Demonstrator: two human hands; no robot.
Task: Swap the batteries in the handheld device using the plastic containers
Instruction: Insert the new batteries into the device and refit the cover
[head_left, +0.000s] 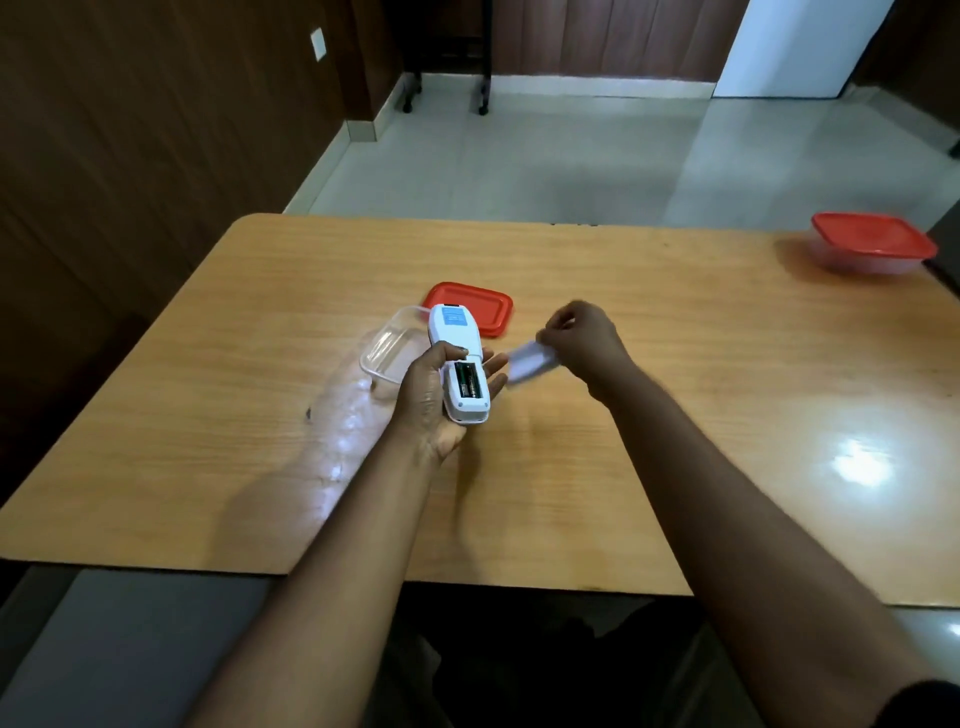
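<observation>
Blue label on handheld device (453, 358), text unreadable. Left hand (434, 400) grips it, batteries (466, 380) exposed. Right hand (579, 338) pinches blurred battery cover (530, 362).

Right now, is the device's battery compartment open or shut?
Open. The white device in the left hand shows two batteries exposed; the right hand holds the removed cover beside it.

We seem to be in an office or meeting room: a laminate wooden worktop (623, 467), dark wood-panelled walls (130, 156), a pale tiled floor (519, 156), castored furniture legs (483, 98) beyond.
</observation>
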